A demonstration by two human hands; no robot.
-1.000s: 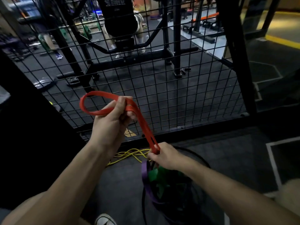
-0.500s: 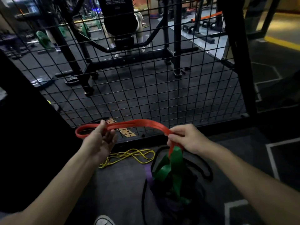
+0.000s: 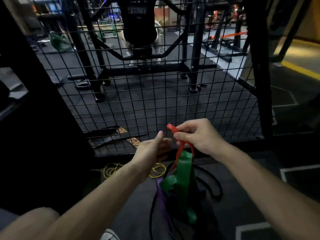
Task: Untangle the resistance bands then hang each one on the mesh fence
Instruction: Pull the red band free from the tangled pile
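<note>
Resistance bands point(image 3: 180, 184) hang as one tangle below the right hand point(image 3: 195, 135), which pinches the red band point(image 3: 173, 129) in front of the mesh fence point(image 3: 155, 101). Left hand point(image 3: 152, 149) has released the red loop and hovers open beside it. Untangling remains incomplete; nothing hangs yet.

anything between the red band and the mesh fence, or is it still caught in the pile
Nothing visible stands between the red band and the mesh fence. But the band, pinched by the right hand, runs down through the green band, whose weight hangs from it.
</note>
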